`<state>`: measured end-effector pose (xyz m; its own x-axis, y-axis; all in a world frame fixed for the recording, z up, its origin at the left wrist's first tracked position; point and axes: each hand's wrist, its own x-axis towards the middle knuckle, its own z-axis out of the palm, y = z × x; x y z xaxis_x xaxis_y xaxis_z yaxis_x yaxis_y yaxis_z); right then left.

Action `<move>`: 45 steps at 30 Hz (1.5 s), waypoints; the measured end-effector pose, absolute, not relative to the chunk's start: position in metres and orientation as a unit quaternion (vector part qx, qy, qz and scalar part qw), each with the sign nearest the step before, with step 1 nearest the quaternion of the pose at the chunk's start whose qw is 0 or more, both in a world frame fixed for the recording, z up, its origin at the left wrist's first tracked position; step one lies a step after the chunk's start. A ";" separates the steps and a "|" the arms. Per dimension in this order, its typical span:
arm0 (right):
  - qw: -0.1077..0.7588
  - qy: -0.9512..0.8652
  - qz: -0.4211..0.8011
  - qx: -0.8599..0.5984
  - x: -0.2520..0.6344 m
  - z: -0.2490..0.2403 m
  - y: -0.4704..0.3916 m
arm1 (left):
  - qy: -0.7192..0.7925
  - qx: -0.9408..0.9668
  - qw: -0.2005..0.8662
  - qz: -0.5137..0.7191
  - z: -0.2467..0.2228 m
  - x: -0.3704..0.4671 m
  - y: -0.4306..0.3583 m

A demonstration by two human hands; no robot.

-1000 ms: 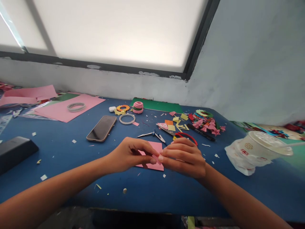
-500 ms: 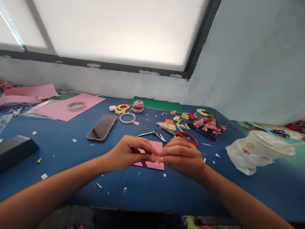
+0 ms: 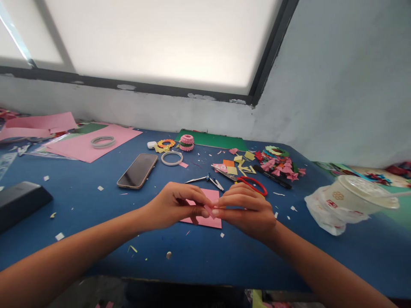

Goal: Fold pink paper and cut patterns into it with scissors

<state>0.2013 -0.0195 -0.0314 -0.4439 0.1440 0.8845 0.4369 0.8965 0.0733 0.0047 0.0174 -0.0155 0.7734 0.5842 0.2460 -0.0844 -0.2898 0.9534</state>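
Over the blue table (image 3: 80, 201) your left hand (image 3: 173, 205) and right hand (image 3: 248, 209) pinch a small pink paper piece (image 3: 210, 210) between fingertips above a pink sheet (image 3: 205, 220), seemingly mid-fold, so crease gently, scissors (image 3: 247, 183) and phone (image 3: 137, 171) lying beyond.

A small pink paper piece (image 3: 210, 210) is pinched between the fingertips of the left hand (image 3: 175, 205) and the right hand (image 3: 247, 210), just above the counter (image 3: 80, 201). It is folded, narrow and tilted; its exact shape is largely hidden by the fingers. Directly beneath it, a larger pink paper sheet (image 3: 205, 220) is laid flat on the blue counter, partly covered by both hands.
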 end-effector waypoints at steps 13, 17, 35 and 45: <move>0.457 -0.828 -0.196 -0.259 0.203 -0.042 -0.007 | 0.460 0.839 0.161 0.243 -0.016 -0.029 0.096; 0.436 -0.845 -0.157 -0.266 0.201 -0.045 -0.003 | 0.711 0.696 0.014 0.101 -0.027 -0.068 0.144; 0.445 -0.856 0.034 -0.261 0.186 -0.072 0.004 | 0.652 0.746 0.137 0.018 -0.019 -0.105 0.153; 0.446 -0.832 0.125 -0.307 0.189 -0.081 0.017 | 0.635 0.645 0.314 0.288 -0.038 -0.158 0.188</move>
